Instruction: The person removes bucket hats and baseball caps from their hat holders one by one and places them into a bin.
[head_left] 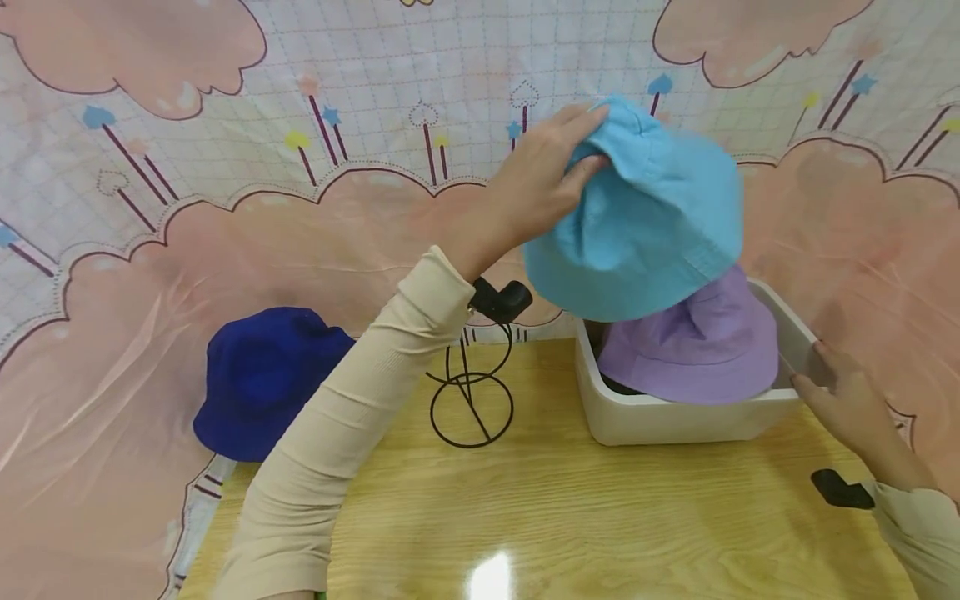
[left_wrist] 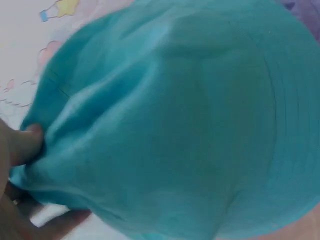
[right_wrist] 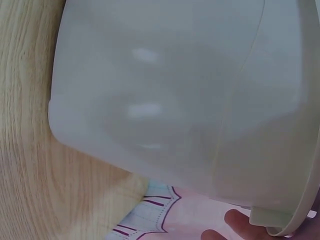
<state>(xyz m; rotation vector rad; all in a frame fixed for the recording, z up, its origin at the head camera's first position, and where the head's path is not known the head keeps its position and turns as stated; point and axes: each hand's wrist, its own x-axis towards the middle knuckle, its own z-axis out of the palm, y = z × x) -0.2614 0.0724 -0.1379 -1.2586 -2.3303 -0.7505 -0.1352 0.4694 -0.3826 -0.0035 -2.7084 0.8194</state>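
Note:
My left hand point(head_left: 551, 171) pinches the top of a light blue bucket hat point(head_left: 660, 208) between thumb and fingers. The hat hangs brim-down in the air and overlaps the back of a white plastic bin point(head_left: 675, 421) in the head view. In that bin sits a lilac bucket hat point(head_left: 697, 350), partly covered by the blue one. My right hand point(head_left: 855, 408) grips the bin's right end at the rim. From the right wrist, the bin's outer wall point(right_wrist: 175, 100) fills the view, with fingertips point(right_wrist: 237, 222) by the rim's lip.
A navy bucket hat point(head_left: 262, 375) is at the left of the wooden table point(head_left: 570, 508). Between it and the bin stands a black wire stand point(head_left: 472, 408), partly hidden by my left forearm. A patterned cloth point(head_left: 360, 242) hangs along the back.

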